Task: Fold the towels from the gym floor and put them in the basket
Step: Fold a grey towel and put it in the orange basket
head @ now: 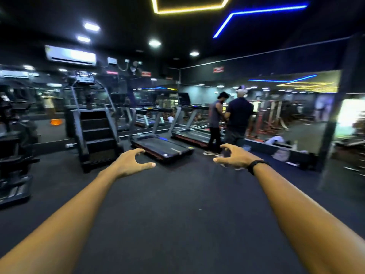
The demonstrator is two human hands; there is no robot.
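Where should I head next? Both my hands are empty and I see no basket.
Probably toward the pale cloth heap by the mirrored wall on the right, which may be towels. Left hand and right hand hold nothing, fingers loosely curled.

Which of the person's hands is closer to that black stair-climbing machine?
Left. The left hand reaches out just right of the stair machine, empty, fingers loosely curled. The right hand is farther right, past the nearer treadmill, toward the two people standing.
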